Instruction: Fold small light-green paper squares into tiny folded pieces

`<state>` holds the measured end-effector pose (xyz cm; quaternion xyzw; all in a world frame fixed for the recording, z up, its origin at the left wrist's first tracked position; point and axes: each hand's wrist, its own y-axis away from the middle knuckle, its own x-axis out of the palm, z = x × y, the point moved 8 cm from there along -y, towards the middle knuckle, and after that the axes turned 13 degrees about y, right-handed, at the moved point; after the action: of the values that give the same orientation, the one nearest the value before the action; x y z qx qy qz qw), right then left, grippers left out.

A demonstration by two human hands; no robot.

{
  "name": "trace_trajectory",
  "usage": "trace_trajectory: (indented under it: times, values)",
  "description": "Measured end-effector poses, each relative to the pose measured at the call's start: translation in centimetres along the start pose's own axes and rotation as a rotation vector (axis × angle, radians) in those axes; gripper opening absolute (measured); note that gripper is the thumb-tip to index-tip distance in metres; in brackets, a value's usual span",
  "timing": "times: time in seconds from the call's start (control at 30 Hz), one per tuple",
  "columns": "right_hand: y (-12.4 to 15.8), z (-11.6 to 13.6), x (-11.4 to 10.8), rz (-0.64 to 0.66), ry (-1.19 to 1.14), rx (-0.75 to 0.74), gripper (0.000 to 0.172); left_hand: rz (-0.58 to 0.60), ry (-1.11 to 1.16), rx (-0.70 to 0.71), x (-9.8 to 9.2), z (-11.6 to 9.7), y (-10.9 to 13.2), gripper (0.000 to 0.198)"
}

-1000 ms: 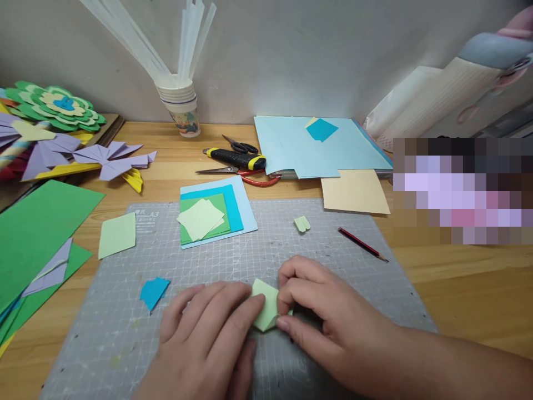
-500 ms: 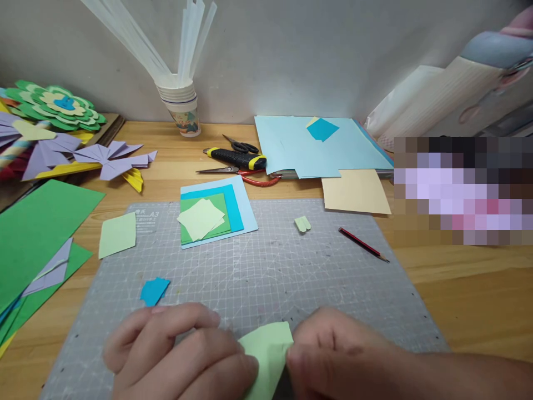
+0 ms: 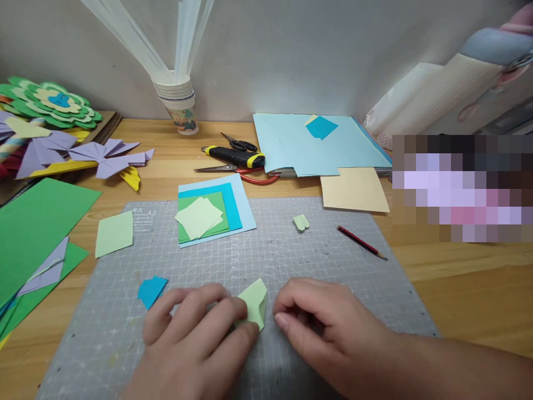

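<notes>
A piece of folded light green paper (image 3: 255, 304) stands slightly raised over the grey cutting mat (image 3: 200, 272). My left hand (image 3: 195, 336) pinches its left side between thumb and fingers, hiding part of it. Just right of the paper, my right hand (image 3: 328, 325) is loosely curled, thumb tip near the forefinger, with nothing visible in it. Beside my left fingers lies a small blue paper piece (image 3: 152, 291). Farther back on the mat are a small folded green piece (image 3: 301, 223) and a stack of light green squares (image 3: 199, 217) on larger green and blue sheets.
A pencil (image 3: 362, 243) lies on the mat's right, a light green square (image 3: 115, 234) on its left. Scissors (image 3: 216, 169) and a black-yellow cutter (image 3: 235, 156) lie behind. Paper cups (image 3: 179, 108) hold clear sticks. Green sheets (image 3: 41, 222) and paper flowers (image 3: 104, 158) are at left.
Both hands have moved away from me over the mat. My right hand has let go of the green paper and now sits apart from it; my left keeps its hold.
</notes>
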<state>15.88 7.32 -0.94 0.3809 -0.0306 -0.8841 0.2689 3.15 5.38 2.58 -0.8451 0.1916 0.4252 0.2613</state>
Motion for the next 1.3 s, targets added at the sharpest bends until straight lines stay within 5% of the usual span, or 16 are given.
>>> trace_trajectory:
  times: [0.17,0.4,0.7,1.3]
  values:
    - [0.0,1.7,-0.6,-0.069,0.353,-0.258,0.021,0.059,-0.011,-0.029,1.0,0.5,0.3,0.018]
    - [0.3,1.9,0.1,-0.012,0.572,-0.297,0.02,0.02,-0.004,-0.066,0.7,0.3,0.0,0.015]
    - [0.8,3.3,-0.7,-0.175,0.548,-0.455,0.026,0.052,0.039,-0.152,0.7,1.6,-1.0,0.011]
    - [1.2,4.2,-0.3,-0.133,0.558,-0.504,0.028,0.1,0.057,-0.231,1.4,2.6,-1.7,0.009]
